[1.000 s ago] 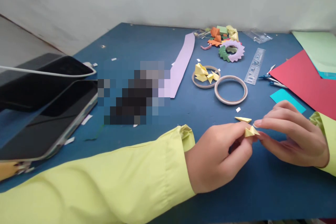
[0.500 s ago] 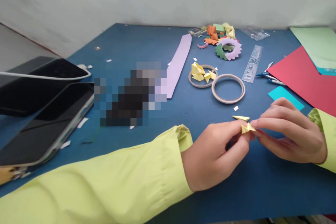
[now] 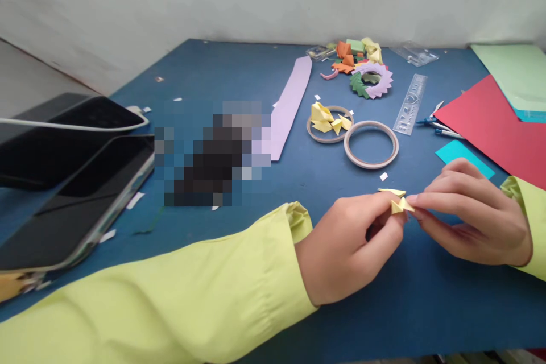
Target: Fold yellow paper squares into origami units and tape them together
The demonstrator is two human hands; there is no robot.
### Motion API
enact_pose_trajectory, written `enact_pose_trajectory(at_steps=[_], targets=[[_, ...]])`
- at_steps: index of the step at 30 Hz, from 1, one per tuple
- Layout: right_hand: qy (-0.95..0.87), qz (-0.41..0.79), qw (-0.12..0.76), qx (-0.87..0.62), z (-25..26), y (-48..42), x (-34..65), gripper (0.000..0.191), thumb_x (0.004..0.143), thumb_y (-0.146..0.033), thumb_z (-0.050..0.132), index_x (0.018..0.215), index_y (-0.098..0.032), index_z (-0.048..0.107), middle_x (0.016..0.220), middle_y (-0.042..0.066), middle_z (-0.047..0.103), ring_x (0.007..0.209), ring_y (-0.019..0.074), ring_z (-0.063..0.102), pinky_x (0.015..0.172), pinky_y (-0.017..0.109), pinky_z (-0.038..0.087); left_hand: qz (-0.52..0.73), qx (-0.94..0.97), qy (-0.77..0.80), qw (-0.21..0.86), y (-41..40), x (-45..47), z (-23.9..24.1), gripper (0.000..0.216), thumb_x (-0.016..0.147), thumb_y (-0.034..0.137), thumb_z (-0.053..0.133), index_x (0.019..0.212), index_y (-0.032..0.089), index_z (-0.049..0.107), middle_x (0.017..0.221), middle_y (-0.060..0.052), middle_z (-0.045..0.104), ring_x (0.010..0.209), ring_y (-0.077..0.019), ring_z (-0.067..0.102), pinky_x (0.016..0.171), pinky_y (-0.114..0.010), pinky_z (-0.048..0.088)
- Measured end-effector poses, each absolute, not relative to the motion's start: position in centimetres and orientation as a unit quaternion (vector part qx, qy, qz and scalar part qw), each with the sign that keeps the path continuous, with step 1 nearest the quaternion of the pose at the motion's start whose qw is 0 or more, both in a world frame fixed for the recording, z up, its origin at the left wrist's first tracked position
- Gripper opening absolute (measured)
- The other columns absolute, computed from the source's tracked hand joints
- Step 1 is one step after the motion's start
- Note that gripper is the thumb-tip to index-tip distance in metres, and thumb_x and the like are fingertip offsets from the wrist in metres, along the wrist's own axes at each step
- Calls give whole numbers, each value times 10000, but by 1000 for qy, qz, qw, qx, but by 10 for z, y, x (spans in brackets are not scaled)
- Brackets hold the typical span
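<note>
My left hand point(image 3: 350, 247) and my right hand point(image 3: 469, 219) meet over the blue table point(image 3: 213, 68), both pinching one small folded yellow paper piece point(image 3: 401, 206) between fingertips. Another flat yellow folded piece point(image 3: 391, 191) lies on the table just behind it. Both arms wear yellow-green sleeves.
Two tape rings point(image 3: 371, 144) sit behind the hands, one holding several yellow folded pieces point(image 3: 326, 116). Farther back lie a lilac paper strip point(image 3: 292, 102), a pile of coloured folded units point(image 3: 364, 65), a clear ruler point(image 3: 410, 103), pens point(image 3: 439, 125), and red point(image 3: 495, 125), green and cyan sheets. Tablets point(image 3: 77, 193) lie at left.
The hands and the yellow piece have shifted slightly left and up in view; the fingers keep working the same piece. Nothing else on the table moved.
</note>
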State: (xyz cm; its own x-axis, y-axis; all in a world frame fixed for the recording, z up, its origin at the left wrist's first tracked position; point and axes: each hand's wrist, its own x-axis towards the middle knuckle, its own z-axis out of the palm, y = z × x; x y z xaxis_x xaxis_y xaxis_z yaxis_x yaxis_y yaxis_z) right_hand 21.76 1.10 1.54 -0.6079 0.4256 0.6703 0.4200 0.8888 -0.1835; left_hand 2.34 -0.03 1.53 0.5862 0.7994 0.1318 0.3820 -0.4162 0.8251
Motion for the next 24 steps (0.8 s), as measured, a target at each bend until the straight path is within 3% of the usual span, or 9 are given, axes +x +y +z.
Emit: enact_pose_trajectory(at_steps=[4, 7, 12, 24], targets=[[-890, 19, 379, -255, 16, 11, 217, 190, 805, -71, 611, 974, -157, 600, 714, 38, 632, 606, 126, 559, 554, 308, 431, 288, 826, 414, 252, -2, 24, 13, 104, 874, 170, 436, 902, 174, 536, 590, 61, 493, 506, -75, 462, 527, -194, 361], [-888, 21, 379, -260, 15, 11, 217, 165, 821, -92, 602, 970, -164, 601, 702, 30, 622, 601, 120, 555, 553, 303, 432, 327, 849, 399, 112, 0, 22, 11, 217, 864, 197, 482, 1081, 183, 475, 641, 48, 566, 520, -88, 509, 550, -206, 397], [-889, 8, 385, -247, 13, 12, 216, 143, 815, -69, 604, 947, -122, 593, 647, 34, 601, 563, 113, 526, 541, 307, 412, 307, 890, 327, -75, 5, 18, 10, 215, 860, 166, 509, 1073, 176, 483, 595, 39, 604, 493, -114, 526, 512, -258, 356], [-889, -4, 383, -251, 10, 12, 217, 141, 796, -62, 616, 924, -118, 598, 586, 23, 577, 522, 111, 490, 546, 310, 431, 282, 903, 308, -100, 6, 15, 13, 88, 850, 176, 566, 926, 151, 604, 593, 5, 638, 508, -132, 538, 527, -288, 368]])
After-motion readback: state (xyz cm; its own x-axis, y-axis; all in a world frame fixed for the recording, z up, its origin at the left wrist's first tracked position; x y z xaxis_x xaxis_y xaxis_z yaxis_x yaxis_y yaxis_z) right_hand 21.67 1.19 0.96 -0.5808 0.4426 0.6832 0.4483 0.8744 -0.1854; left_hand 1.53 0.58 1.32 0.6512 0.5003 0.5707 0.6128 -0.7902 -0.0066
